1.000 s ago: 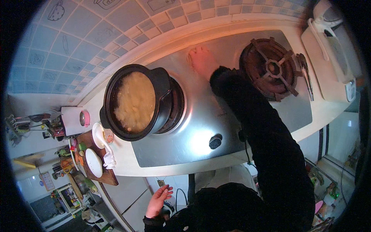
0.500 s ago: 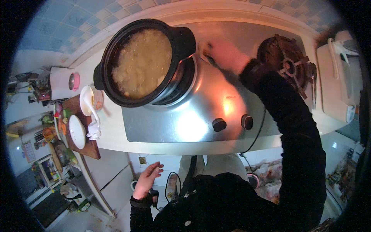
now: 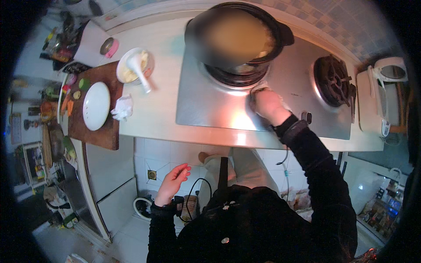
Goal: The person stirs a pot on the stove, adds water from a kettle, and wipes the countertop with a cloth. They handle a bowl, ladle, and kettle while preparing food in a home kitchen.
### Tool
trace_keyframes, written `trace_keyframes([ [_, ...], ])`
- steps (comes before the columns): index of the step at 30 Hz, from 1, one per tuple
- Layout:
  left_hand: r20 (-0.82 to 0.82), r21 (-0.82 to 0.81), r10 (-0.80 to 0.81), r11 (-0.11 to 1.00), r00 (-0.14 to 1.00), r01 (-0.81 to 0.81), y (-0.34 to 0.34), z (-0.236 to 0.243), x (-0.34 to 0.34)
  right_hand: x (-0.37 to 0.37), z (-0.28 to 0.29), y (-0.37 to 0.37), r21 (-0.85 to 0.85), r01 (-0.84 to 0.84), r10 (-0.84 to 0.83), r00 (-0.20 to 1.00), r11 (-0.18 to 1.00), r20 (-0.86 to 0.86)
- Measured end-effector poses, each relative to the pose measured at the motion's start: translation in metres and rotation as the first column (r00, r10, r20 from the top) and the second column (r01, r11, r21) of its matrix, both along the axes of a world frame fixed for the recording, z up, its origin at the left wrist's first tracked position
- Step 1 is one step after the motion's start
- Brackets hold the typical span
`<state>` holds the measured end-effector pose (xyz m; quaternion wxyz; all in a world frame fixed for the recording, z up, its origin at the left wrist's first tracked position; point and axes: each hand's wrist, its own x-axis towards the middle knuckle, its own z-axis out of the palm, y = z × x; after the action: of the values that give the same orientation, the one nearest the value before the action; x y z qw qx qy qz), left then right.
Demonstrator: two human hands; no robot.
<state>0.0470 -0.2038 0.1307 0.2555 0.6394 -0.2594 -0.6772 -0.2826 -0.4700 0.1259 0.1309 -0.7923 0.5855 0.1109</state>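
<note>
My right hand (image 3: 269,106) is closed on a crumpled pale cloth (image 3: 259,89), pressing it on the steel gas stove (image 3: 199,111) just in front of the left burner. The fingers partly cover the cloth. Above it, a black pot (image 3: 284,35) with yellowish contents sits on that burner; part of it looks blurred. Away from the counter, my left hand (image 3: 172,184) hangs in front of my body, fingers loosely extended and holding nothing. A stove knob (image 3: 306,117) shows beside my right wrist.
Left on the counter are a wooden board (image 3: 112,136), a white oval plate (image 3: 96,107), crumpled white paper (image 3: 123,108), and a bowl (image 3: 123,79) with a white spoon (image 3: 139,72). Cut vegetables lie by the plate. The right burner (image 3: 332,81) has a dark grate; a white appliance (image 3: 367,103) stands beyond.
My right hand has come from the stove's far side, right of the pot, to the near side in front of it. The view has shifted; my left hand stays low.
</note>
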Motion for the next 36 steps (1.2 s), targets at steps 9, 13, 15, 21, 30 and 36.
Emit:
trace_keyframes([
  [9,0.035,-0.013,0.146,0.989,0.989,-0.145,0.068,0.002,0.073,0.206,-0.031,0.063,-0.352,-0.147,0.214,0.964,0.924,0.159],
  [13,0.026,-0.01,0.055,0.998,0.998,-0.055,0.068,0.0,0.086,0.192,-0.047,0.108,-0.46,-0.314,0.5,0.784,0.83,0.367],
  [15,0.035,-0.026,0.05,0.998,0.998,-0.049,0.064,-0.001,0.095,0.14,-0.053,0.129,-0.463,-0.31,0.525,0.713,0.83,0.464],
  [21,0.045,-0.003,0.064,0.998,0.997,-0.064,0.055,-0.01,0.11,-0.063,-0.042,0.18,0.037,0.601,-0.484,0.604,0.798,0.633],
  [30,0.106,-0.104,0.009,0.995,0.994,0.002,0.01,-0.013,0.101,0.065,-0.043,0.167,-0.329,-0.031,0.183,0.879,0.944,0.44],
  [36,0.219,-0.23,0.074,0.973,0.973,-0.022,-0.027,-0.02,0.114,0.255,-0.032,0.117,-0.341,-0.392,0.518,0.686,0.855,0.51],
])
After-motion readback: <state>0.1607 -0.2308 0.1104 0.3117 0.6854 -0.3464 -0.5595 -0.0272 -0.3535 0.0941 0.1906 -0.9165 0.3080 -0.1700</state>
